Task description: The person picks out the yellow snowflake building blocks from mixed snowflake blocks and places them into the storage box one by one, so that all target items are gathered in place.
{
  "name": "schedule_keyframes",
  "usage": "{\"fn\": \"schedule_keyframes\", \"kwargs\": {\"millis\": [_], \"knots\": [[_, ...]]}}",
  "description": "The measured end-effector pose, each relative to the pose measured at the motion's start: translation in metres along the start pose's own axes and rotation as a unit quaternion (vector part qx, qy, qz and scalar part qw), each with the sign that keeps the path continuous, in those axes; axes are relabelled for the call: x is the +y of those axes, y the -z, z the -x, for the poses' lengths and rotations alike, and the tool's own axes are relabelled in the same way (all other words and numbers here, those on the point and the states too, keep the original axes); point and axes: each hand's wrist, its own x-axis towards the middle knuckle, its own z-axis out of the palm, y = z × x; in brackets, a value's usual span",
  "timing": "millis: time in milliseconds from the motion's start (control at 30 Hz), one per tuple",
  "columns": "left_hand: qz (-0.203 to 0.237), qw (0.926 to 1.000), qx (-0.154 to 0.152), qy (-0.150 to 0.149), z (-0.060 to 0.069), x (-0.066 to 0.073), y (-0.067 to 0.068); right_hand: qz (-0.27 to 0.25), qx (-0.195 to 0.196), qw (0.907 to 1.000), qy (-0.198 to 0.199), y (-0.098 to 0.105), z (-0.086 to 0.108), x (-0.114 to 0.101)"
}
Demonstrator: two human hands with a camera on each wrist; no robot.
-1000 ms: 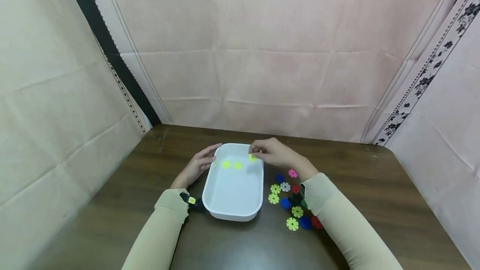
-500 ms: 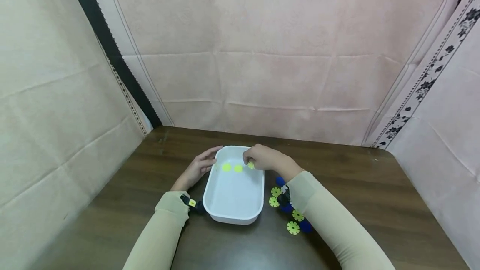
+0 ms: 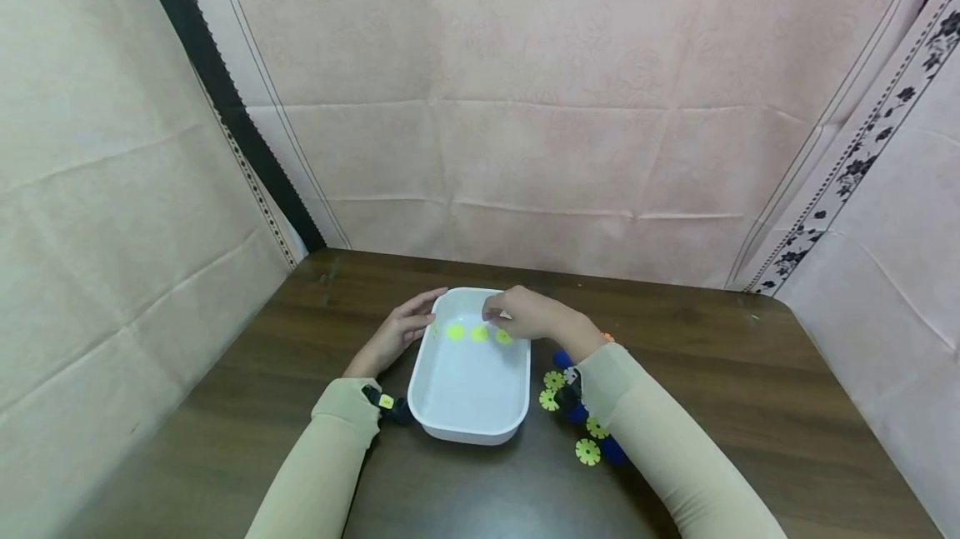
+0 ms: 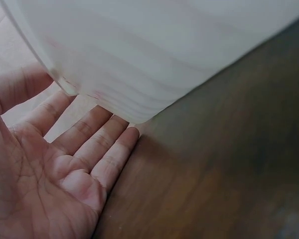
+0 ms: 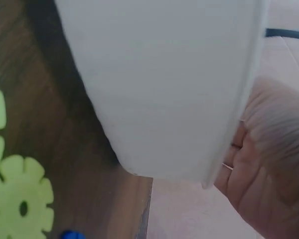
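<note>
A white tray (image 3: 468, 389) lies on the table with yellow discs (image 3: 455, 331) in a row across its far part. My left hand (image 3: 393, 340) rests at the tray's far left corner; in the left wrist view its fingers (image 4: 97, 137) are extended against the tray wall (image 4: 154, 59). Over the tray's far right side is my right hand (image 3: 529, 312), fingers bent loosely just above the rightmost yellow disc (image 3: 503, 336), with nothing visible between them. The right wrist view shows that hand (image 5: 269, 164) partly hidden behind the tray wall (image 5: 159, 89).
Loose flower-shaped pieces lie right of the tray, including yellow (image 3: 587, 451), blue (image 3: 612, 449) and orange (image 3: 607, 337) ones, some hidden by my right sleeve (image 3: 645, 406). Pale cloth (image 3: 540, 106) hangs behind the brown table (image 3: 712, 372).
My right hand moved nearer over the tray with a yellow disc and then let it go; the disc now lies right of the other two. My left hand stayed at the corner.
</note>
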Motion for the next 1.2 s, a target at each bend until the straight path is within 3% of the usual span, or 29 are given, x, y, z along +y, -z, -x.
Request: {"fn": "schedule_keyframes", "kwargs": {"millis": [200, 333, 733, 1000, 1200], "knots": [[0.006, 1.0000, 0.004, 0.004, -0.002, 0.001, -0.002, -0.080, 0.051, 0.9954, 0.017, 0.014, 0.014, -0.001], [0.009, 0.9999, 0.006, 0.010, -0.002, -0.002, -0.002, -0.097, 0.074, 0.9925, 0.013, 0.018, 0.024, -0.002], [0.008, 0.9999, 0.005, 0.003, 0.005, -0.009, -0.001, -0.154, 0.094, 0.9836, -0.002, 0.013, 0.054, 0.006], [0.000, 1.0000, 0.006, -0.005, 0.004, -0.003, 0.000, -0.180, 0.125, 0.9756, 0.014, 0.022, 0.081, 0.014], [-0.002, 1.0000, 0.002, -0.009, 0.002, -0.002, 0.000, -0.215, 0.111, 0.9703, -0.008, 0.018, 0.103, 0.026]]}}
